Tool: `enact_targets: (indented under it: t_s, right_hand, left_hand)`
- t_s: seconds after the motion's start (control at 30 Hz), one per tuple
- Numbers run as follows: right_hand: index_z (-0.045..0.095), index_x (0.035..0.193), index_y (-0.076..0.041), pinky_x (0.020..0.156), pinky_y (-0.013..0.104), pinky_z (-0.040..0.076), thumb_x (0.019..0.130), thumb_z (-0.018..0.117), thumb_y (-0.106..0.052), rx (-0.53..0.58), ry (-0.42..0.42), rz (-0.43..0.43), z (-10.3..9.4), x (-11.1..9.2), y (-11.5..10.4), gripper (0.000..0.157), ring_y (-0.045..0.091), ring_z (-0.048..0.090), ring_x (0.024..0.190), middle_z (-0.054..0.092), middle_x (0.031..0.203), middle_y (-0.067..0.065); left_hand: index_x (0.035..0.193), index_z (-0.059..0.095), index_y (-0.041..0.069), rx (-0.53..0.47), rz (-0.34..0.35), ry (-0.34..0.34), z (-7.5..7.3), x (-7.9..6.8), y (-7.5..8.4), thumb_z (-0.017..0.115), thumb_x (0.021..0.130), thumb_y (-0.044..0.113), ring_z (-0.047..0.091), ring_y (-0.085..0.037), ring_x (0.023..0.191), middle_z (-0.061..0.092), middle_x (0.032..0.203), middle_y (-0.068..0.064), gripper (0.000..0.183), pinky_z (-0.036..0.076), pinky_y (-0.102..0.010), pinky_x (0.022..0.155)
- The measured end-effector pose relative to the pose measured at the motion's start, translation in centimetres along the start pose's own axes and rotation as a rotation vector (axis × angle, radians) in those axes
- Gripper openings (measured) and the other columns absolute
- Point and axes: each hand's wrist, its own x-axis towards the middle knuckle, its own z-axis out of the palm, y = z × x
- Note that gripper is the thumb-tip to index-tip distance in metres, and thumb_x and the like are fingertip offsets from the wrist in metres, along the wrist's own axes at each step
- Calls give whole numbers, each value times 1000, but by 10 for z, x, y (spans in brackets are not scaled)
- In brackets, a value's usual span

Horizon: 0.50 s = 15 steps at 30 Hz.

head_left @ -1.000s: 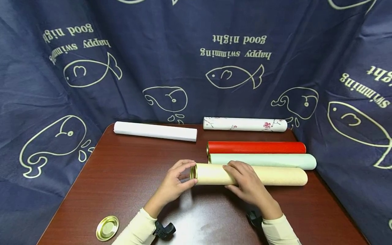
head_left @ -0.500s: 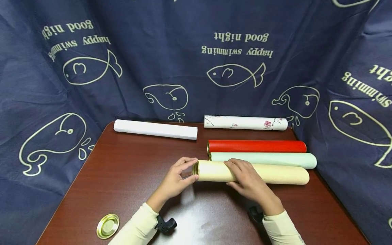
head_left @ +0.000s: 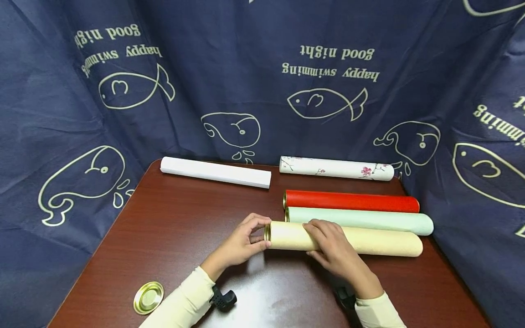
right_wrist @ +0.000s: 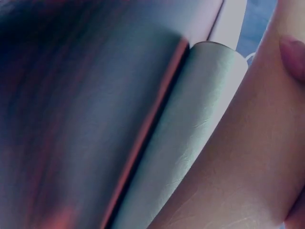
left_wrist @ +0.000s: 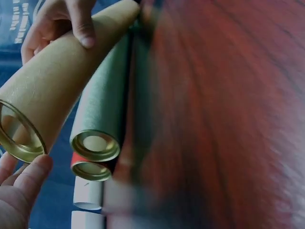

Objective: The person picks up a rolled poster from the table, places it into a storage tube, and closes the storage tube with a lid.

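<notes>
A cream cardboard tube (head_left: 381, 240) lies crosswise in front of me, its gold-rimmed end (left_wrist: 28, 156) facing left. My left hand (head_left: 242, 241) pinches that rim between thumb and fingers. Around the tube's middle, my right hand (head_left: 334, 248) grips with the thumb on the near side and the fingers over the top. Inside the rim, the left wrist view shows a shiny gold recess. Much of the right wrist view is filled by the cream tube (right_wrist: 224, 162), with a fingertip (right_wrist: 293, 55) at the right edge.
Just behind lie a pale green tube (head_left: 361, 218) and a red tube (head_left: 352, 201), both gold-ended. Farther back are a white tube with pink blossoms (head_left: 336, 168) and a plain white roll (head_left: 215, 172). A round gold lid (head_left: 148, 298) rests at the table's (head_left: 184, 218) front left.
The head view has shifted slightly. The cream tube's end sits a little farther right relative to the green tube, and its gold band looks slightly narrower. Both hands keep their hold.
</notes>
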Motion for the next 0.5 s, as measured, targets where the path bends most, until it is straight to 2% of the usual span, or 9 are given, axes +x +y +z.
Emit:
enact_targets:
  t_s: [0.1,0.2,0.37,0.5]
  right_hand:
    - [58,130,-7,94,51,42,64,92,-18,-6,-44,20,0,-8,1,75,32,56,113,59,122,11]
    - [58,130,-8,95,51,42,63,93,-19,-8,-83,42,-1,-15,5,76,32,57,113,60,123,10]
    - [58,130,-8,98,53,41,63,93,-16,-29,-129,92,-4,-20,19,75,34,57,113,61,124,11]
    - [58,130,-5,99,54,41,64,92,-15,-71,-187,111,-6,-20,32,75,35,56,114,61,124,13]
  left_hand:
    - [132,52,2,152,-58,-92,-1,-3,1,75,88,3,46,-32,132,45,136,-12,50,52,-38,94]
    - [137,52,7,352,-93,-170,-9,-9,5,77,88,15,49,-27,128,48,138,-6,56,54,-37,91]
    - [136,55,4,572,-115,-221,-36,-26,16,74,90,27,54,-27,122,52,137,-7,55,50,-42,96]
    - [132,59,5,668,-147,-230,-60,-42,23,72,91,31,53,-25,124,54,135,-9,50,45,-45,101]
